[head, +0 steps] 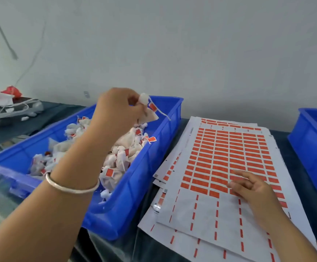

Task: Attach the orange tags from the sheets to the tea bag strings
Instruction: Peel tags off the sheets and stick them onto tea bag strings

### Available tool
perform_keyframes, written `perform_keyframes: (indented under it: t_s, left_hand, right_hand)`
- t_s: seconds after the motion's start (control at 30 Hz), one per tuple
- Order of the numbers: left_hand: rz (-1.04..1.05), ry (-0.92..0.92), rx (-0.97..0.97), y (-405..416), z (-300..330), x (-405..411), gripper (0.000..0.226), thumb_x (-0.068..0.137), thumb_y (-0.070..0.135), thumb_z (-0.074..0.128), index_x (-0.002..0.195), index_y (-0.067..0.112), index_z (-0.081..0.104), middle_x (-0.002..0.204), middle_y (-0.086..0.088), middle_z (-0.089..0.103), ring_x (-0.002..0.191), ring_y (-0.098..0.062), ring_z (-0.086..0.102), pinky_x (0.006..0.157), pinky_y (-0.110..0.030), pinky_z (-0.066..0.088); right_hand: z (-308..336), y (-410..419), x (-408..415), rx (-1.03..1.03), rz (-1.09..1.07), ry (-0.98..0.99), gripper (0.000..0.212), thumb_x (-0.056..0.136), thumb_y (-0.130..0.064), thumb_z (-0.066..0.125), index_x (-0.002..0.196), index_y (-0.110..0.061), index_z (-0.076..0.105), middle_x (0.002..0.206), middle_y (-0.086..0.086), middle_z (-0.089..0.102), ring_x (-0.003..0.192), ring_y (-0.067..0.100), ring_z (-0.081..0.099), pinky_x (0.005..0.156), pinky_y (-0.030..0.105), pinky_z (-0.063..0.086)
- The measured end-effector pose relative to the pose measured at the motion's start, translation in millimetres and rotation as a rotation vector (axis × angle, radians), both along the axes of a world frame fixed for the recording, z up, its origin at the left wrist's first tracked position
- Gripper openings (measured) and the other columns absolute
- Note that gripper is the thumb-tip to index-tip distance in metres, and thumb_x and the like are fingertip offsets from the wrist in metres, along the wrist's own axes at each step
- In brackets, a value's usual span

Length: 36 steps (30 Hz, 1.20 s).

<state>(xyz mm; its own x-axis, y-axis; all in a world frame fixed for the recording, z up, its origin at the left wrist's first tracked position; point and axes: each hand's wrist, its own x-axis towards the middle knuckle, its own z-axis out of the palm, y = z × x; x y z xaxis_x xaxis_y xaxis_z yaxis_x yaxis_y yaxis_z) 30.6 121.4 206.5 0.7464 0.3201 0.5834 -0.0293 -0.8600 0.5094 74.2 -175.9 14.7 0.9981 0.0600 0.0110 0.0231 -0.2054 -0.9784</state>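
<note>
My left hand point(119, 110) is raised over the blue bin point(165, 129) and grips a white tea bag point(150, 115), whose string carries an orange tag point(152, 107). The bin holds a heap of tagged tea bags point(121, 154). To the right lies a stack of white sheets point(220, 214) with rows of orange tags point(229, 154); the near part of the top sheet is stripped of tags. My right hand point(252, 190) rests on the top sheet with fingers spread, fingertips at the lowest rows of tags.
A second blue bin point(312, 152) stands at the right edge. Clear and red plastic bags point(8, 103) lie at the far left on the dark table point(46, 116). A pale wall rises behind the table.
</note>
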Motion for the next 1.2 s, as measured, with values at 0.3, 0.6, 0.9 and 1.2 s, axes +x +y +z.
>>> perform_keyframes:
  t_s: [0.3,0.6,0.9,1.2]
  left_hand:
    - [0.054,0.521,-0.335,52,-58,42,0.014,0.087,0.006,0.058,0.095,-0.004,0.064,0.098,-0.022,0.068,0.073,-0.022,0.065,0.067,-0.030,0.057]
    - [-0.051,0.320,-0.202,22,-17,18,0.021,0.088,0.023,0.060,0.108,0.019,0.066,0.078,0.011,0.065,0.068,-0.005,0.057,0.054,-0.019,0.039]
    - [-0.481,0.496,-0.075,-114,-57,-11,0.017,0.088,0.033,0.061,0.104,0.035,0.065,0.084,0.021,0.065,0.069,0.001,0.060,0.055,-0.005,0.037]
    - [-0.716,0.950,0.273,-196,-174,-3,0.066,0.082,0.055,0.059,0.140,0.044,0.030,0.154,0.016,0.018,0.137,-0.016,0.032,0.110,-0.042,0.033]
  right_hand:
    - [-5,6,-8,-0.171,-0.057,-0.043,0.023,0.084,-0.021,0.069,0.102,-0.030,0.059,0.089,-0.020,0.061,0.081,0.000,0.057,0.061,0.013,0.041]
    - [-7,21,-22,-0.630,0.046,-0.142,0.009,0.089,-0.036,0.061,0.089,-0.044,0.058,0.096,-0.035,0.054,0.073,-0.012,0.050,0.055,0.000,0.032]
    - [65,5,-61,-0.800,0.086,-0.223,0.022,0.096,-0.031,0.048,0.109,-0.031,0.066,0.110,-0.016,0.066,0.091,0.003,0.061,0.076,0.014,0.043]
    - [167,-138,-92,-0.792,-0.230,-0.081,0.033,0.094,-0.012,0.050,0.079,-0.038,0.064,0.091,-0.021,0.065,0.089,-0.003,0.057,0.064,0.015,0.041]
